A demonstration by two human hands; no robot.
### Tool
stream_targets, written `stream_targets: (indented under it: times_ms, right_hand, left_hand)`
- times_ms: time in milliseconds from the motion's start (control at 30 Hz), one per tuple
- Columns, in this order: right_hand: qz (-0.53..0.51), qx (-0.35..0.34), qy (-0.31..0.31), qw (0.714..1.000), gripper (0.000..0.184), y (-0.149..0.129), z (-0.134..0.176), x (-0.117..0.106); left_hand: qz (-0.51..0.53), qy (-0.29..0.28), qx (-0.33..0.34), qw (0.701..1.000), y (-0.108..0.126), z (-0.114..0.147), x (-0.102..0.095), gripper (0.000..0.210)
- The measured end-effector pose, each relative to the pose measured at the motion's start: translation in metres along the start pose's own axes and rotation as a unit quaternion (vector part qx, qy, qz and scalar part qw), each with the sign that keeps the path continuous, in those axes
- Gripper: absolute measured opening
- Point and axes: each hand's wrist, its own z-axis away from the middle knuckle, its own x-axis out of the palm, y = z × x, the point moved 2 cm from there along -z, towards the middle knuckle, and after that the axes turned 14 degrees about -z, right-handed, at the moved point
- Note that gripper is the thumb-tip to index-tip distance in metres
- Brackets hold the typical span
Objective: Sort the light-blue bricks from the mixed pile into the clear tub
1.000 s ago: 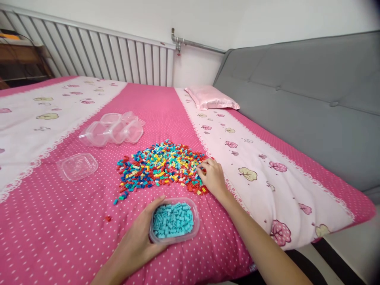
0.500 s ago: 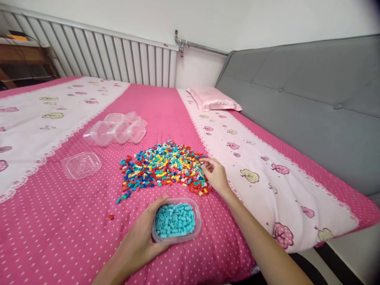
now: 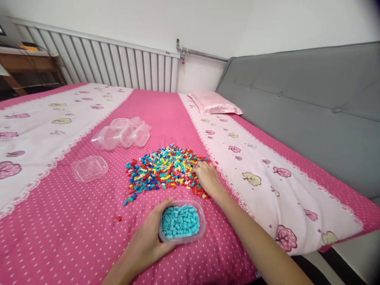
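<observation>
Under the loose heap of small multicoloured plastic bricks (image 3: 166,168) we have a bright pink bed cover (image 3: 74,237), dotted white and crossed by pale bands printed with trees. To the right of the heap and beyond it leans a long grey padded headboard (image 3: 297,83) with buttons. Well beyond the heap, against the wall, we see a white slatted radiator (image 3: 103,63), and far to its left a brown wooden table (image 3: 29,63). A shiny pale-pink pillow (image 3: 213,103) lies past the heap, on its right.

Just beyond the heap and to its left sits a cluster of clear plastic containers (image 3: 126,136); left of the heap lies a single flat clear plastic lid (image 3: 90,169).

Our right hand (image 3: 207,177) covers part of the heap's right side, its fingers curled down against the bricks; the tips are hidden, so we cannot tell whether they pinch one. On our side of the heap, our left hand (image 3: 152,227) wraps the left end of a clear rectangular plastic tub (image 3: 202,223), thumb along the rim. Turquoise plastic bricks (image 3: 180,221) fill much of it. One stray red brick (image 3: 119,218) lies nearer us than the heap, on its left.
</observation>
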Motion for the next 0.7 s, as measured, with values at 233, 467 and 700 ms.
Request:
stream_targets:
  times_ms: [233, 467, 700]
  right_hand:
    - [0.017, 0.018, -0.042, 0.999, 0.015, 0.002, -0.001, -0.003]
    - [-0.021, 0.021, -0.025, 0.999, 0.018, 0.007, 0.000, -0.002]
    - [-0.105, 0.017, 0.061, 0.993, 0.010, 0.017, 0.012, -0.014]
  left_hand:
    - [-0.007, 0.005, -0.002, 1.000, 0.002, 0.000, -0.001, 0.079]
    - [-0.016, -0.001, 0.006, 1.000, 0.001, 0.000, -0.001, 0.080]
    - [-0.018, -0.010, 0.002, 1.000, 0.003, 0.000, -0.003, 0.078]
